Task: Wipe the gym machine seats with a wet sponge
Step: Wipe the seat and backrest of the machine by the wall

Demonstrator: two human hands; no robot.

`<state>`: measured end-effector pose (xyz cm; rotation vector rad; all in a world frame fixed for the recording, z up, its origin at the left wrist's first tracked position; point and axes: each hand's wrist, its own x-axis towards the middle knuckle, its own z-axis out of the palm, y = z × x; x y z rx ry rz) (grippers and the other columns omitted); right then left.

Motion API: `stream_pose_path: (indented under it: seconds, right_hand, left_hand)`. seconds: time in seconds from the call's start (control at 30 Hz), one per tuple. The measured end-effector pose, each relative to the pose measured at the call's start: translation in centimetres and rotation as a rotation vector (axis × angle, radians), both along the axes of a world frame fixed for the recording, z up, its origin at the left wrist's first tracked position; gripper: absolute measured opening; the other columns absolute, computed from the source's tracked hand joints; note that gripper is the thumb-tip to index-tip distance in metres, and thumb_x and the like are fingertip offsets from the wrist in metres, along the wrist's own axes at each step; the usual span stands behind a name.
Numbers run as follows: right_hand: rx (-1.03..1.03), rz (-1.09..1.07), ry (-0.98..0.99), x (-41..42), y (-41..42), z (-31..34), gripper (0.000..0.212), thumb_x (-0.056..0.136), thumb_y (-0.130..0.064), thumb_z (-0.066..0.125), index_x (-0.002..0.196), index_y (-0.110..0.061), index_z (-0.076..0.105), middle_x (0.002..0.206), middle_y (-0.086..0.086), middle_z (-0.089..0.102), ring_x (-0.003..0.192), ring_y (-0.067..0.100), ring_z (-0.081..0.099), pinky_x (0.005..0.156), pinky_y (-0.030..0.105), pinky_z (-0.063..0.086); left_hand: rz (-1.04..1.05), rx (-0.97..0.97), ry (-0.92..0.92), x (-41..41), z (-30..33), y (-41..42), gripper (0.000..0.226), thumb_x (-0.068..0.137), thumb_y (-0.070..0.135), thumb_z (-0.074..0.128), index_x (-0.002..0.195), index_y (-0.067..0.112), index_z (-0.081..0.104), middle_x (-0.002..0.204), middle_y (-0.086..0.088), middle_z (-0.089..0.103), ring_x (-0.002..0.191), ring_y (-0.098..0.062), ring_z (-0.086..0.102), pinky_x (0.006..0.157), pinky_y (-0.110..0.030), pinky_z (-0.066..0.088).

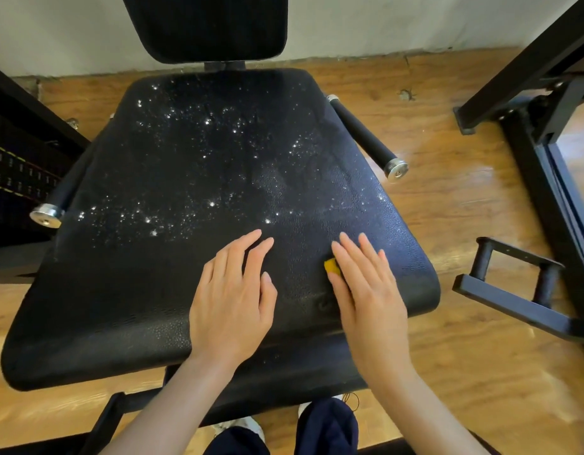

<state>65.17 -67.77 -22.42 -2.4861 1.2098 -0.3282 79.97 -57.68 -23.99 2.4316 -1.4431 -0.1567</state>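
A black padded machine seat [172,165] fills the middle of the view, its far half speckled with shining water droplets. My right hand [366,290] lies flat with straight fingers on the seat's near right part, pressing a yellow sponge [331,266]; only a small corner of the sponge shows beside my thumb. My left hand [233,297] rests flat on the seat's near middle, fingers spread and holding nothing. The black backrest [208,24] stands upright beyond the seat.
Black handle bars with metal end caps stick out at the seat's left [47,216] and right [366,136]. A black machine frame [546,152] with a foot bracket [514,284] stands on the wooden floor [448,208] at right. A weight stack [18,172] is at left.
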Motion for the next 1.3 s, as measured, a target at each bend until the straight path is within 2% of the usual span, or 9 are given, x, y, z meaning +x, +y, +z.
stream_pose_path:
  seconds: [0.1,0.2,0.37,0.43,0.67,0.8,1.0,1.17,1.3]
  right_hand:
    - [-0.046,0.034,0.025,0.7,-1.6,-0.6,0.038,0.1,-0.029,0.045,0.13,-0.01,0.06,0.137,0.004,0.056,0.135,0.024,0.044,0.115,0.04,0.029]
    - [0.007,-0.042,0.016,3.7,-3.8,-1.2,0.035,0.101,-0.023,0.05,0.131,-0.008,0.058,0.138,0.007,0.055,0.136,0.027,0.043,0.117,0.043,0.025]
    - [-0.023,0.09,0.026,-2.2,-0.2,0.1,0.042,0.099,-0.029,0.043,0.137,-0.011,0.053,0.146,0.001,0.048,0.142,0.02,0.033,0.117,0.043,0.025]
    - [0.03,0.103,0.023,-3.7,-1.2,0.3,0.045,0.1,-0.033,0.039,0.138,-0.013,0.052,0.147,-0.001,0.045,0.143,0.017,0.031,0.117,0.043,0.025]
    - [0.1,0.047,0.022,-0.8,-5.4,-0.2,0.04,0.102,-0.029,0.045,0.139,-0.015,0.051,0.146,-0.001,0.047,0.143,0.015,0.03,0.119,0.039,0.024]
    - [0.059,0.018,-0.018,-4.7,-1.7,0.6,0.041,0.101,-0.029,0.043,0.137,-0.013,0.053,0.145,-0.002,0.047,0.143,0.015,0.03,0.118,0.04,0.025]
    - [0.151,0.005,0.028,3.2,-7.8,-0.7,0.037,0.102,-0.028,0.047,0.137,-0.015,0.054,0.144,0.0,0.05,0.142,0.017,0.032,0.119,0.038,0.022]
    - [0.13,0.017,0.004,-2.7,-3.2,0.7,0.041,0.097,-0.024,0.055,0.137,-0.018,0.053,0.146,-0.006,0.046,0.143,0.014,0.029,0.119,0.039,0.018]
    - [0.118,0.014,0.016,1.0,-7.1,-0.5,0.035,0.099,-0.023,0.054,0.133,-0.014,0.058,0.141,0.001,0.053,0.139,0.019,0.037,0.119,0.038,0.014]
  left_hand:
    - [0.004,0.015,0.007,-0.1,0.1,-0.1,0.046,0.097,0.027,0.035,0.136,0.014,0.054,0.141,-0.005,0.053,0.122,-0.022,0.053,0.094,-0.038,0.049]
    - [-0.006,0.013,0.007,-0.1,0.1,-0.1,0.046,0.097,0.026,0.034,0.137,0.013,0.054,0.141,-0.007,0.053,0.122,-0.024,0.054,0.095,-0.041,0.049]
    - [-0.117,-0.02,-0.03,-0.4,0.5,-0.8,0.04,0.099,0.01,0.039,0.136,0.009,0.055,0.143,-0.013,0.049,0.134,-0.03,0.046,0.111,-0.045,0.038]
    - [-0.179,-0.046,0.011,-1.7,0.7,-2.4,0.042,0.098,0.014,0.04,0.137,0.011,0.053,0.145,-0.009,0.047,0.137,-0.026,0.042,0.112,-0.038,0.033]
    - [-0.216,0.005,0.041,-4.2,-0.3,-4.8,0.043,0.1,0.023,0.037,0.141,0.015,0.05,0.146,-0.004,0.048,0.136,-0.019,0.045,0.11,-0.034,0.041]
    - [-0.227,0.036,0.015,-4.3,0.0,-4.9,0.044,0.1,0.023,0.037,0.142,0.015,0.048,0.147,-0.003,0.048,0.135,-0.018,0.045,0.109,-0.034,0.04]
    - [-0.206,0.043,0.031,-4.3,0.0,-4.9,0.048,0.099,0.024,0.034,0.145,0.013,0.046,0.148,-0.003,0.048,0.136,-0.017,0.044,0.111,-0.033,0.038]
    - [-0.209,0.058,0.02,-4.3,0.1,-4.9,0.048,0.1,0.024,0.035,0.145,0.012,0.047,0.15,-0.004,0.047,0.136,-0.019,0.045,0.11,-0.035,0.041]
    - [-0.228,0.1,0.0,-4.2,0.0,-5.0,0.052,0.101,0.035,0.035,0.148,0.014,0.045,0.154,-0.004,0.042,0.139,-0.019,0.042,0.112,-0.037,0.039]
